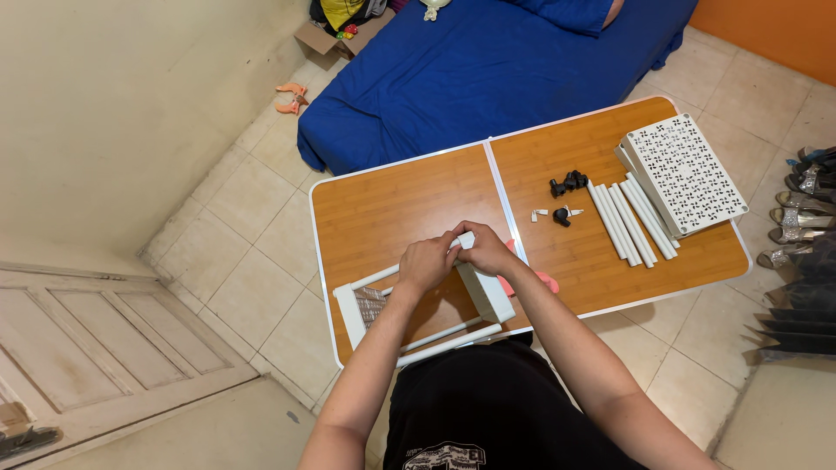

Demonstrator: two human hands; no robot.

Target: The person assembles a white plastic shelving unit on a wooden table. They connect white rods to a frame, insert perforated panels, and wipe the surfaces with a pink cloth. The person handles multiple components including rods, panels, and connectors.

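Bamboo-grain orange-brown desk (pixel 409 200), folding type, white edging and a white seam down the middle, standing on pale floor tiles (pixel 252 235) beside a bed under a blue cover (pixel 488 70). On its near left part lies a partly built white rack frame (pixel 427 305): flat plastic panels at either end joined by slim round white rods, smooth and matt. Both hands meet at the frame's far right corner; the left hand (pixel 427 261) has its fingers curled shut around the top of the right-hand panel, and the right hand (pixel 488 251) closes over a small white piece pressed at that same corner, though how tightly cannot be told. Something pink (pixel 547 282) shows on the desk from under the right forearm, shape unclear. On the right half: a row of loose white tubes (pixel 629 219), straight and even; a stack of white perforated panels (pixel 684 172) with a pinwheel cut-out pattern, lying askew at the far right corner; a cluster of small black connectors (pixel 568 183); and a few tiny white and black fittings (pixel 559 214). Risks, as judged: a rod pushed in at a slant could jam or pop out of its socket, since the frame rests on its side with little bracing; the round tubes could roll off if the desk is jolted.
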